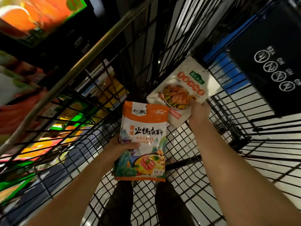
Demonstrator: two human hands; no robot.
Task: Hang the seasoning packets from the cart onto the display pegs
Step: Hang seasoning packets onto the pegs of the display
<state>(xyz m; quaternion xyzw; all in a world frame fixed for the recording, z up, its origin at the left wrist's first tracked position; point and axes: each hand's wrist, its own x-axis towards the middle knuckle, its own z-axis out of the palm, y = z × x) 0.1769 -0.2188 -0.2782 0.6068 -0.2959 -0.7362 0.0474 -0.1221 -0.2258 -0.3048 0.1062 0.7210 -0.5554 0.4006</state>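
- Head view: my left hand holds the orange packet above the cart, thumb across its front
- My right hand pinches the white packet at its edge
- I should keep the top holes free for hanging; no pegs are visible

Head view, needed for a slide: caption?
At the wire cart, left hand grips an orange packet, right hand a white packet.
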